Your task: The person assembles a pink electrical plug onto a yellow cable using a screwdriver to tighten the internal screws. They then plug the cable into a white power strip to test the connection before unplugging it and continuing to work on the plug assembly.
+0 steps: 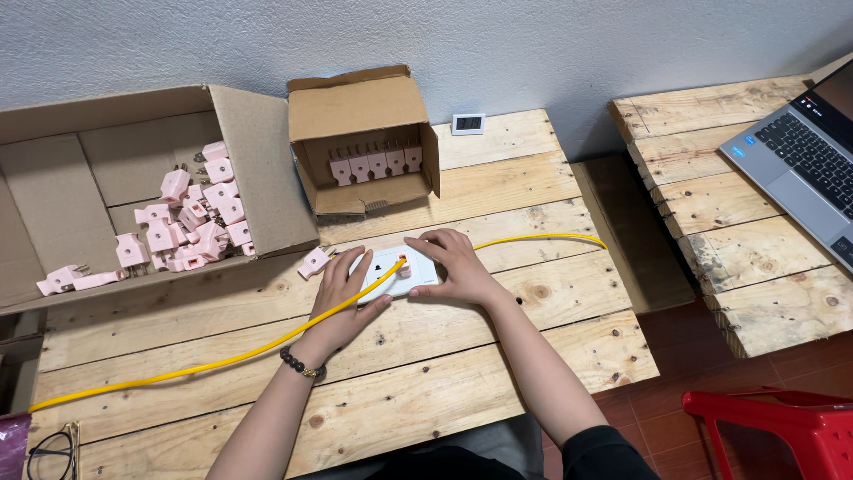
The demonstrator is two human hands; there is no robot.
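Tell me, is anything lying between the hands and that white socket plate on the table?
Nothing visible. Both the left hand and the right hand already rest on the white socket plate. A yellow cable runs across the plate and under the left hand, but does not keep either hand off it.

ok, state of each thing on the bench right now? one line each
left hand: resting on white socket plate, yellow cable under the palm
right hand: fingers pressing on the plate's right part
white socket plate: flat on the bench, a pink plug in it
yellow cable: slack, lying across the bench
large cardboard box: open, loose pink plugs inside
small cardboard box: open, on its side, plugs in a row
laptop: open
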